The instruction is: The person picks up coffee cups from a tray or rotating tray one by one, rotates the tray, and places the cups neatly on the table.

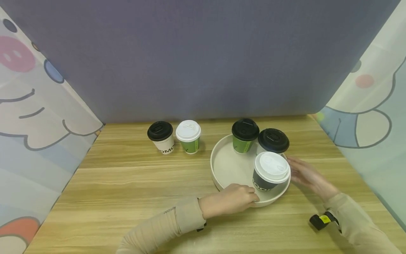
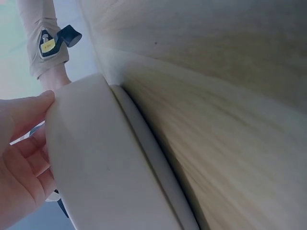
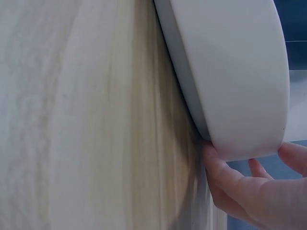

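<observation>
A round cream tray holds three lidded paper coffee cups. Closest to me is a dark cup with a white lid. Behind it stands a cup with a black lid, its body mostly hidden, and a green cup with a black lid is at the back. My left hand pinches the tray's near rim, thumb on the outer wall and fingers inside. At the right side, my right hand grips the tray, with its thumb at the rim and fingers at the lower edge.
To the tray's left, a white cup with a black lid stands beside a green cup with a white lid on the wooden table. A grey panel rises behind the table. Cartoon-printed curtains hang at both sides.
</observation>
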